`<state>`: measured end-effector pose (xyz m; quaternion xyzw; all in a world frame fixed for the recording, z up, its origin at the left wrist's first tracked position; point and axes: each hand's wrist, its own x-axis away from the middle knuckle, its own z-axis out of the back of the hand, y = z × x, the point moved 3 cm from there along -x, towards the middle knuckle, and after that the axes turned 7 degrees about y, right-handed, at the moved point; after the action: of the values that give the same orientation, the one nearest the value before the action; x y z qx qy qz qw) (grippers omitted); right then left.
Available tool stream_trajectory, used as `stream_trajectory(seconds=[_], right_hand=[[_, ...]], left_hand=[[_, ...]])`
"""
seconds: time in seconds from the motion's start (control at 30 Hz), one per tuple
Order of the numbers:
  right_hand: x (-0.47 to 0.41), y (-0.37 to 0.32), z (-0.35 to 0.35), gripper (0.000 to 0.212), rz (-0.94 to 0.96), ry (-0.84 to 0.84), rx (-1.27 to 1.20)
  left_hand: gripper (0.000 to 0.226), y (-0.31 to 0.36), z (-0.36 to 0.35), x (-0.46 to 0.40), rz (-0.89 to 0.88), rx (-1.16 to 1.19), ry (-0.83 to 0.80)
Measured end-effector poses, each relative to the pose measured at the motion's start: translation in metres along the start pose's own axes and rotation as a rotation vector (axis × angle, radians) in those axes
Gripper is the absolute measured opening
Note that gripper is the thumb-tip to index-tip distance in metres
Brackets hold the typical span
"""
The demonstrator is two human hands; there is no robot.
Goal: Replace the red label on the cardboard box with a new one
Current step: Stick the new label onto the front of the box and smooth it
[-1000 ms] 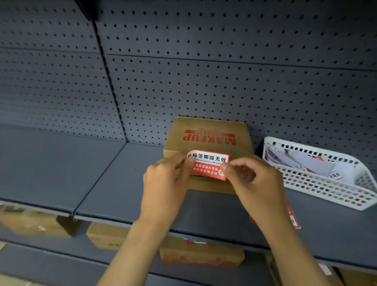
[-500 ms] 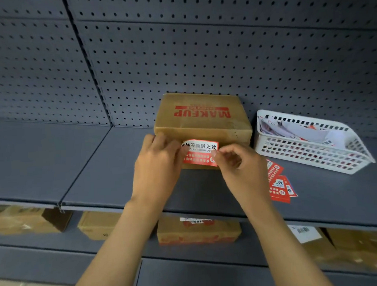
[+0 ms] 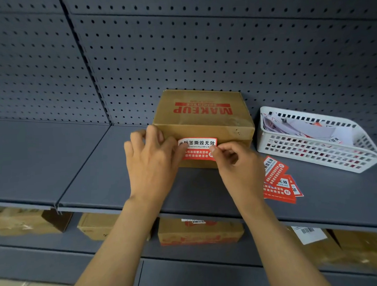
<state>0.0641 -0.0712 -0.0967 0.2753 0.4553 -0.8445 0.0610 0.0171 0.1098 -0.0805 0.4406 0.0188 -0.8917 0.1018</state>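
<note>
A brown cardboard box (image 3: 203, 118) printed "MAKEUP" stands on the grey shelf (image 3: 103, 181) against the pegboard. A red and white label (image 3: 197, 149) lies on the box's front face. My left hand (image 3: 150, 161) rests against the box's left front corner, its thumb pressing the label's left end. My right hand (image 3: 236, 164) pinches the label's right edge between thumb and forefinger. The label's lower left part is hidden behind my left thumb.
A few loose red labels (image 3: 279, 180) lie on the shelf to the right of my right hand. A white plastic basket (image 3: 317, 152) with paper scraps stands at the right. More cardboard boxes (image 3: 200, 231) sit on the lower shelf.
The label has gone from held in front of the box to lying flat on its front face. My left hand has shifted onto the box's corner. The view has tilted down.
</note>
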Motion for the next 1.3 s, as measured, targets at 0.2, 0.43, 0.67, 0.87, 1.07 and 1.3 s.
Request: stream_trajectory(seconds=[0.2,0.43,0.67,0.87,1.07,1.3], right_hand=[[-0.002,-0.002,0.001,0.024,-0.005,0.021,0.019],[-0.004,-0.002,0.007,0.027,0.01,0.025,0.042],[-0.006,-0.001,0.016,0.033,0.043,0.048,0.138],[-0.004,-0.003,0.022,0.033,0.08,0.076,0.225],[-0.011,-0.002,0.03,0.043,0.066,0.083,0.318],[-0.017,0.002,0.044,0.05,0.026,0.088,0.291]], left_hand=[[0.047,-0.007,-0.003,-0.002,0.025,0.021,-0.018],[0.046,-0.01,-0.002,-0.006,0.052,0.058,-0.025],[0.036,-0.013,0.005,-0.009,0.075,0.211,-0.048],[0.055,0.0,0.009,-0.012,0.075,0.354,-0.067],[0.054,0.011,0.0,-0.017,0.011,0.305,-0.108],[0.049,0.011,0.001,-0.022,0.021,0.403,-0.15]])
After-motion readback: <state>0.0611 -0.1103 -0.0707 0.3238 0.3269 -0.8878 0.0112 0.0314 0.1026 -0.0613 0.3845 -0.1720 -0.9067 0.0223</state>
